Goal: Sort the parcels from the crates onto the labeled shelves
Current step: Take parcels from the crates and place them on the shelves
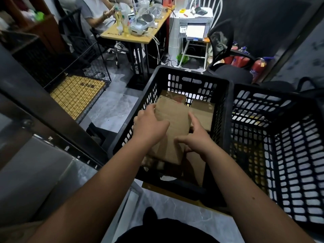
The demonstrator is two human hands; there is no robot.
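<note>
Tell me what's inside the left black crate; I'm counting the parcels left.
Inside the black crate, both hands grip one brown cardboard parcel. More flat cardboard parcels lie beneath and behind it. The hands and top parcel cover the rest, so no exact count.

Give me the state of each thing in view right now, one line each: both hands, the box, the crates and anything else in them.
left hand: grips the top parcel's left edge
right hand: grips the parcel's right side
top parcel: cardboard, held inside the crate, tilted
left crate: holds more cardboard parcels beneath
other parcels: lying flat, untouched
right crate: contents too dark to tell
</note>
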